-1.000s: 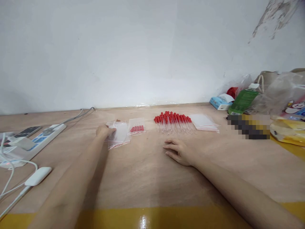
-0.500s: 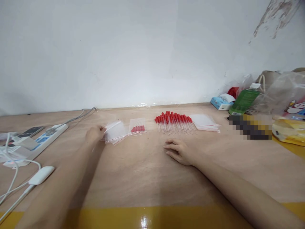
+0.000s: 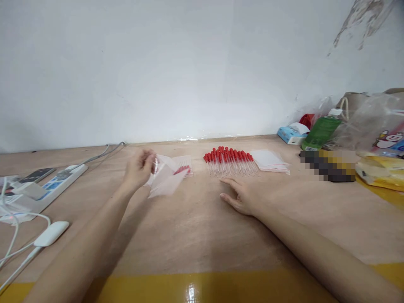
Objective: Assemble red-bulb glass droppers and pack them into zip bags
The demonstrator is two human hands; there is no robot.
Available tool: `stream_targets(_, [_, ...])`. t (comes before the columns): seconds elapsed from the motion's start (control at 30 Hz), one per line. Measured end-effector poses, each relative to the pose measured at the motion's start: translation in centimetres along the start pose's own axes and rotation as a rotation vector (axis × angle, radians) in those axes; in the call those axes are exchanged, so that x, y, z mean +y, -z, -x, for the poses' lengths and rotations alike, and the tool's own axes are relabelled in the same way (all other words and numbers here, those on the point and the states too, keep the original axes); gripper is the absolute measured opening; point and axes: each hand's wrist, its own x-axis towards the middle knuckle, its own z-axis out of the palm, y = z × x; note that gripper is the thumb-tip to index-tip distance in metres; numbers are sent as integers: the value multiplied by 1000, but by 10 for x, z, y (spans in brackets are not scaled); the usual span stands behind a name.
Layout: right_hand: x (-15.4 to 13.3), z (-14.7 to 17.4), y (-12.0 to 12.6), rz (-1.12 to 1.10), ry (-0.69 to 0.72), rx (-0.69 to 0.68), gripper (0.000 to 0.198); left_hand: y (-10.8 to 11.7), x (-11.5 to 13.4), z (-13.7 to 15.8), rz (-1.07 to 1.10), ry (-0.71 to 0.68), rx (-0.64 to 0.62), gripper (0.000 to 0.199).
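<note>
My left hand point(image 3: 140, 168) is closed on a clear zip bag point(image 3: 167, 181), which hangs tilted from the fingertips and is smeared by motion. It partly covers a flat bag of red-bulbed droppers point(image 3: 183, 166) lying just beyond it. Fingers apart and holding nothing, my right hand point(image 3: 238, 195) rests on the table. Close in front of that hand lies a fanned row of droppers point(image 3: 229, 160), with red bulbs toward the wall and clear stems toward me. A stack of clear zip bags point(image 3: 270, 162) lies at the row's right end.
At left are a white power strip point(image 3: 61, 183), a phone point(image 3: 37, 174) and a white cabled device point(image 3: 51, 234). Along the right stand a blue tissue pack point(image 3: 291, 134), a green bottle point(image 3: 322, 131) and plastic bags point(image 3: 372, 122). A blurred-out dark object point(image 3: 328, 166) lies before them.
My left hand has lifted a zip bag from the left pile and moved right with it. My right hand has spread its thumb a little and shifted slightly.
</note>
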Motion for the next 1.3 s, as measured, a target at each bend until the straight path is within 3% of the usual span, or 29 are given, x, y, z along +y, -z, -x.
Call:
stream_targets(0.13, [-7,0,10,-75,-42,-38,64,-48,14,0,65,20,-243,12])
stream_targets(0.27, [-12,2,7,-131,-32,-95,82,-100,34,28,142,8,-528,15])
stream_targets(0.33, [-10,2,-1,-139,-24,-19,80,-116,44,46,159,-68,-659,15])
stream_targets(0.4, [-5,3,-9,-126,4,68,61,-121,51,59,152,-155,-753,18])
stream_targets(0.47, [-1,2,-12,-106,58,110,33,-113,49,64,61,-203,-729,20])
stream_targets(0.53, [1,1,-8,-108,96,75,16,-95,36,65,-123,-175,-592,20])
stream_targets(0.67, [2,-4,13,-119,141,38,10,-47,-11,70,-620,11,-329,32])
stream_targets(0.73, [4,-7,24,-90,174,70,11,-22,-35,74,-818,154,-337,55])
stream_targets(0.8, [7,-9,31,-114,190,47,14,-1,-53,74,-937,294,-360,63])
stream_targets(0.87, [12,-9,36,-199,185,-84,16,15,-62,70,-988,348,-356,67])
stream_targets(0.93, [16,-8,40,-279,147,-310,16,22,-60,63,-988,280,-299,64])
stream_targets(1.03, [21,-7,46,-319,93,-648,29,9,-39,56,-794,-7,-246,45])
stream_targets(1.1, [21,-7,50,-340,82,-738,46,-12,-18,59,-573,-148,-354,34])
stream_targets(1.17, [19,-8,49,-353,34,-641,40,-36,2,68,-447,-167,-435,28])
stream_targets(1.3, [8,-7,35,-184,-54,-222,26,-74,22,90,-331,-133,-528,21])
